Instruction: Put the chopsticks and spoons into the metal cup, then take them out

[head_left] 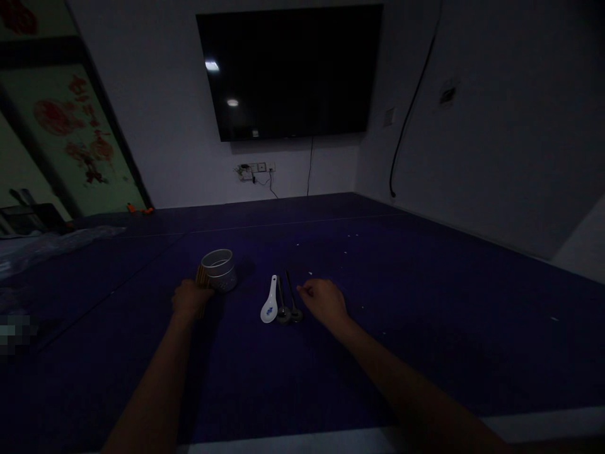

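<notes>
My left hand (187, 299) is closed around a bundle of brown chopsticks (201, 277), held beside a silvery, cylindrical utensil holder (222, 277) with its mouth upward. To the right, a white soup spoon (269, 309) with a blue mark in its bowl lies on the purple surface. Alongside it lie two dark metal spoons (283, 315), their handles pointing away from me. My right hand (325, 301) rests just right of the rightmost spoon (296, 314), fingers curled and pinched together. Whether anything is between those fingertips cannot be made out in the dim light.
Small white scraps (311, 273) are scattered over the purple surface (425, 302). Crumpled clear plastic (61, 243) lies at the left. Ahead, a large television (293, 75) hangs above wall sockets (258, 168) and cables. A dark cable (411, 113) runs down the right wall.
</notes>
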`<act>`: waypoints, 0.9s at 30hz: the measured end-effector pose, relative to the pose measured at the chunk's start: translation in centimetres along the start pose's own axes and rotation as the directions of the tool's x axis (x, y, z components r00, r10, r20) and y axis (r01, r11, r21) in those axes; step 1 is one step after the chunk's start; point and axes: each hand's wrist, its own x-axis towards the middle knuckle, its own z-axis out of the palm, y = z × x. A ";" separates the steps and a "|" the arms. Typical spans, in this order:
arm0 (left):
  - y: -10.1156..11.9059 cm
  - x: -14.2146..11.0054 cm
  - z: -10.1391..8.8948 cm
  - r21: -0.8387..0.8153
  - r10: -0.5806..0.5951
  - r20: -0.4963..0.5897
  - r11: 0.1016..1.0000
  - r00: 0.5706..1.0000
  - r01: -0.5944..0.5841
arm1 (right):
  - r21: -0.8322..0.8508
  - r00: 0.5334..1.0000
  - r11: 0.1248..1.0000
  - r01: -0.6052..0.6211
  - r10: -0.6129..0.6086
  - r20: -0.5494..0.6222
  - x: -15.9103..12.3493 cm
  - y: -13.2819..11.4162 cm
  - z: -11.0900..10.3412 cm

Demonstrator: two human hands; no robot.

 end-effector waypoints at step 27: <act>0.6 -0.7 0.4 0.151 0.181 -0.016 0.973 0.983 -0.176 | -0.009 1.000 1.000 -0.002 0.002 0.007 -0.1 -0.1 -0.3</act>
